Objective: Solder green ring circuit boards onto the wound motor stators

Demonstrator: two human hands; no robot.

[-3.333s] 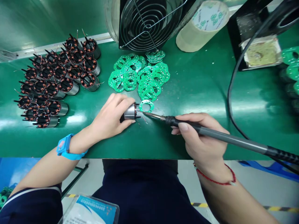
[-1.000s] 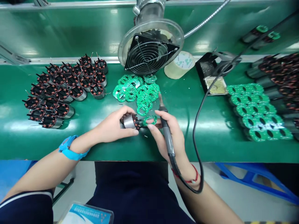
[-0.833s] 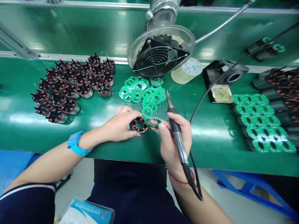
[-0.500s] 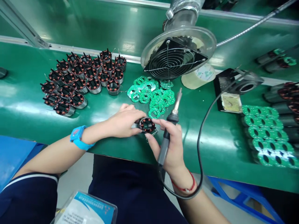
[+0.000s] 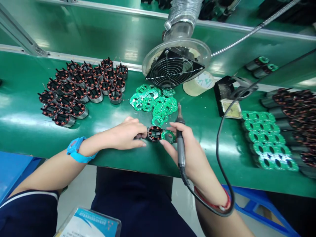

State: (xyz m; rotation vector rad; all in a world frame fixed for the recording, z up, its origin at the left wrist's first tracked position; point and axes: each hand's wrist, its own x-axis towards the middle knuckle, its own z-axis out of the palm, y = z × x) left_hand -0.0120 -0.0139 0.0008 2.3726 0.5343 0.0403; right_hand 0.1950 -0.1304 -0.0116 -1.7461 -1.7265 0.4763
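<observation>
My right hand [image 5: 191, 148] holds a soldering iron [image 5: 181, 148], its metal tip pointing away from me. Between that hand's thumb and index finger is a green ring-shaped circuit board [image 5: 168, 136], right beside a motor stator [image 5: 155, 133] with copper windings. I cannot tell how firmly the fingers grip the board. On the stator's other side is my left hand [image 5: 128, 133], fingers curled in and thumb extended near the stator's edge. What those fingers hold, if anything, is hidden. Loose green ring boards [image 5: 160, 102] lie in a heap just beyond the stator.
Several wound stators [image 5: 79, 93] stand in a group at the left. A round fume fan [image 5: 172, 65] overhangs the back of the bench. Behind the right hand are a tape roll [image 5: 198, 84] and a soldering stand [image 5: 230, 108]. Board-topped stators [image 5: 266, 136] fill the right, and the iron's cable [image 5: 218, 158] loops nearby.
My left hand has drawn slightly left off the stator, its fingers curling in. My right hand has shifted right with the soldering iron, and a green ring board now shows by its fingertips.
</observation>
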